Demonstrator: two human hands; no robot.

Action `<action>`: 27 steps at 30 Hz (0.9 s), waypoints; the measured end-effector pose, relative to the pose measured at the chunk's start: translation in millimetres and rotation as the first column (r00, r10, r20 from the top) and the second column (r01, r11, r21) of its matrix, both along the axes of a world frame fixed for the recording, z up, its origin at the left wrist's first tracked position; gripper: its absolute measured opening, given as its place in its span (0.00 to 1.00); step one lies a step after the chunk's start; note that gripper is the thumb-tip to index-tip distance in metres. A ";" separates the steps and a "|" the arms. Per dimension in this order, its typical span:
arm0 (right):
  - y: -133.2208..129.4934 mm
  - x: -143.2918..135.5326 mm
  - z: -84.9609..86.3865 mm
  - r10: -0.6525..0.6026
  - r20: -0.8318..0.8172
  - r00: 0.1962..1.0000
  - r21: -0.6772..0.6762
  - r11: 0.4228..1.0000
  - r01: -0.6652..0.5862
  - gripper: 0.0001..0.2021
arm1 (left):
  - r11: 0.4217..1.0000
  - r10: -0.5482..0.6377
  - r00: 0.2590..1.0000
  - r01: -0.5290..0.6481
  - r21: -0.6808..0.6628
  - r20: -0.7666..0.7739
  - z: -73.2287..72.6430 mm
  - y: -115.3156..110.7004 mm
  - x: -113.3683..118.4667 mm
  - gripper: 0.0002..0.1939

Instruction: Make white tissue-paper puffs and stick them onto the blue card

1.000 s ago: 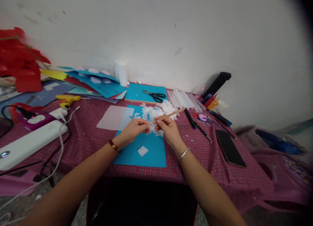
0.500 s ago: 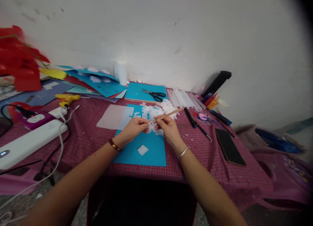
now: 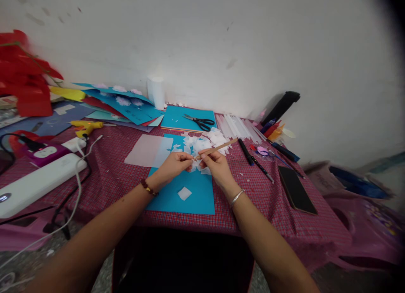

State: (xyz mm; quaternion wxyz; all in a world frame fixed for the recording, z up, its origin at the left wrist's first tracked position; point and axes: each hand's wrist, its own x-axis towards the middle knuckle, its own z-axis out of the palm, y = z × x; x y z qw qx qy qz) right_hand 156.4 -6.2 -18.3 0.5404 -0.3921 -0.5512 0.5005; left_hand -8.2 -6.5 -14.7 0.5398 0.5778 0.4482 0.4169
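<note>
one thin tan stick point(image 3: 221, 147) is noted, pinched in the right hand point(image 3: 219, 166) above the blue sheet point(image 3: 199, 204), its lower end at the fingertips of the left hand point(image 3: 174, 166). the left thumb and fingers are drawn close; we cannot tell whether they grip anything. we record white paper scraps point(image 3: 217, 137) just beyond the hands and one white square point(image 3: 184, 193) lying flat on the sheet.
</note>
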 end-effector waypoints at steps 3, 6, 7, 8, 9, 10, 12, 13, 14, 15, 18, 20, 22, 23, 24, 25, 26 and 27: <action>0.5 0.2 -0.5 0.002 0.016 1.000 0.011 1.000 -0.002 0.11 | 1.000 0.008 1.000 -0.008 0.005 0.004 -0.4 0.4 0.3 0.04; 0.6 0.2 -0.3 0.012 0.018 1.000 0.017 1.000 -0.012 0.10 | 1.000 0.013 1.000 -0.013 0.003 0.007 -0.6 1.1 0.2 0.05; 0.6 0.2 -0.2 0.015 0.017 1.000 0.018 1.000 -0.016 0.10 | 1.000 0.014 1.000 -0.014 0.002 0.005 -0.6 1.2 0.1 0.05; 0.5 0.2 -0.1 0.018 0.015 1.000 0.020 1.000 -0.018 0.09 | 1.000 0.015 1.000 -0.015 0.001 0.002 -0.6 1.3 0.0 0.05; 0.6 0.2 -0.1 0.018 0.012 1.000 0.020 1.000 -0.018 0.09 | 1.000 0.016 1.000 -0.016 0.002 -0.002 -0.7 1.4 -0.2 0.05; 0.6 0.3 -0.1 0.014 0.010 1.000 0.020 1.000 -0.014 0.09 | 1.000 0.015 1.000 -0.015 0.005 -0.007 -0.9 1.4 -0.4 0.05; 0.7 0.5 -0.2 0.001 0.009 1.000 0.019 1.000 -0.001 0.10 | 1.000 0.009 1.000 -0.009 0.013 -0.015 -1.6 1.4 -0.8 0.05; 0.7 0.5 -0.4 -0.005 0.010 1.000 0.017 1.000 0.005 0.10 | 1.000 0.002 1.000 -0.002 0.017 -0.018 -2.0 1.4 -1.0 0.05; 0.8 0.5 -0.6 -0.006 0.013 1.000 0.015 1.000 0.006 0.10 | 1.000 -0.005 1.000 0.005 0.021 -0.021 -2.4 1.3 -1.1 0.05; 0.9 0.5 -0.8 -0.005 0.015 1.000 0.013 1.000 0.005 0.10 | 1.000 -0.011 1.000 0.012 0.024 -0.023 -2.6 1.3 -1.2 0.05; 1.3 0.1 -1.5 0.004 0.019 1.000 0.014 1.000 -0.005 0.10 | 0.999 -0.013 1.000 0.014 0.028 -0.025 -1.8 0.9 -0.9 0.05; 1.7 -0.1 -1.5 0.002 0.020 1.000 0.017 1.000 -0.002 0.10 | 0.999 -0.003 1.000 0.004 0.038 -0.021 -0.1 0.4 -0.3 0.05; 1.8 -0.1 -1.1 -0.006 0.018 1.000 0.014 1.000 0.006 0.10 | 0.999 0.010 1.000 -0.009 0.036 -0.019 1.9 -0.4 0.4 0.05; 1.8 0.0 -0.9 -0.010 0.017 1.000 0.010 1.000 0.010 0.10 | 0.999 0.012 1.000 -0.012 0.030 -0.020 2.7 -0.8 0.7 0.05; 1.8 0.1 -0.8 -0.013 0.015 1.000 0.006 1.000 0.013 0.10 | 1.000 0.015 1.000 -0.014 0.023 -0.020 3.4 -1.2 0.9 0.05; 1.8 0.3 -0.8 -0.015 0.014 1.000 0.001 1.000 0.015 0.10 | 1.000 0.014 1.000 -0.014 0.019 -0.021 3.9 -1.4 1.0 0.06; 1.8 0.5 -1.0 -0.017 0.011 1.000 -0.003 1.000 0.017 0.10 | 1.000 0.013 1.000 -0.013 0.017 -0.024 4.0 -1.5 0.9 0.06; 1.8 0.6 -1.3 -0.016 0.008 1.000 -0.007 1.000 0.016 0.10 | 1.000 0.015 1.000 -0.015 0.021 -0.028 3.8 -1.4 0.6 0.06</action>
